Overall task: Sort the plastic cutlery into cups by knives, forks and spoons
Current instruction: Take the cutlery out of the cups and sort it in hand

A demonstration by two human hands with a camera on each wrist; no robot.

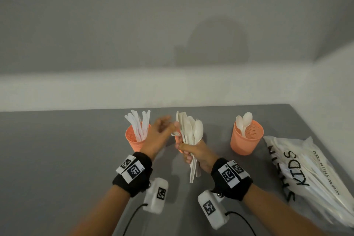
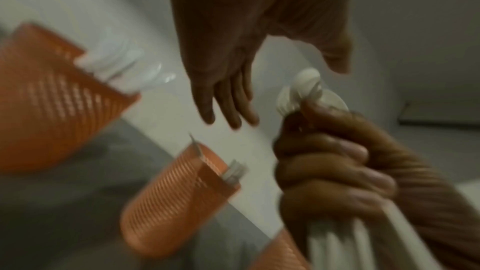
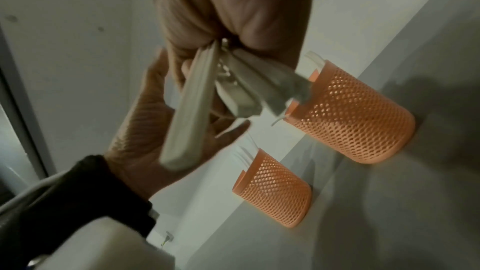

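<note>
Plastic cutlery bundle [image 1: 190, 136] stands nearly upright in the right hand [image 1: 195, 154], whose grip is wrapped round the handles, heads toward 12 o'clock. Left hand [image 1: 157, 136] hovers just at its 9 o'clock, fingers spread and holding nothing, so it is the nearer hand to pluck a piece. A fork [image 1: 175, 134] juts sideways from the bundle toward the left fingers (probably the next pick). On the grey worktop [image 1: 57, 159], the knife cup [image 1: 135, 137] sits at 10 o'clock and the spoon cup [image 1: 246, 139] at 2 o'clock. The fork cup [image 2: 179, 198] lies mostly hidden behind the hands.
</note>
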